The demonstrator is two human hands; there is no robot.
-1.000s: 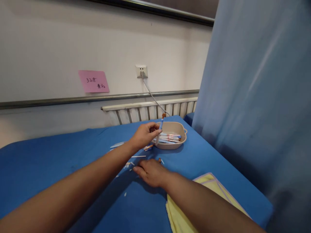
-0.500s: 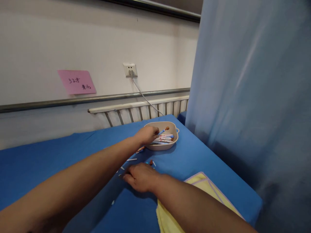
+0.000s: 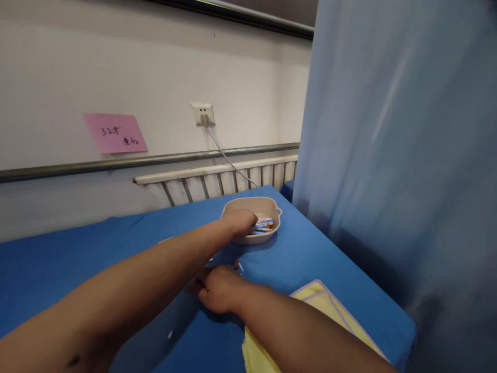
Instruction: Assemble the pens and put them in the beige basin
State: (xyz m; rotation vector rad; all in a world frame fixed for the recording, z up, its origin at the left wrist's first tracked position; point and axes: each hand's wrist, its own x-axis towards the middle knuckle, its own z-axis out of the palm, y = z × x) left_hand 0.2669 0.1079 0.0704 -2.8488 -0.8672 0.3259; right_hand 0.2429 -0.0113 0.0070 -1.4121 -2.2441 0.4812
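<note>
My left hand [image 3: 241,221] reaches into the beige basket [image 3: 252,202] at its left side, fingers closed at several slim wrapped sticks [image 3: 264,225] lying inside; whether it still grips one is hidden. Nearer to me, my right hand [image 3: 217,287] is low over the blue sheet, its fingertips blurred and partly behind my left forearm. Just beyond it lie a small reddish-brown piece [image 3: 235,264] and a little white piece [image 3: 240,267]. Another white bit [image 3: 170,334] rests on the sheet, lower left of my right hand.
A folded yellow cloth [image 3: 318,305] lies under and beside my right forearm. The blue sheet [image 3: 295,254] covers the surface. A blue curtain [image 3: 373,155] hangs at the right, and a white railing [image 3: 217,170] runs behind, below a plugged-in cord.
My left hand has moved lower and deeper into the basket; the blue stick with a brown end that it held up is now down among the others. My right hand has shifted slightly left.
</note>
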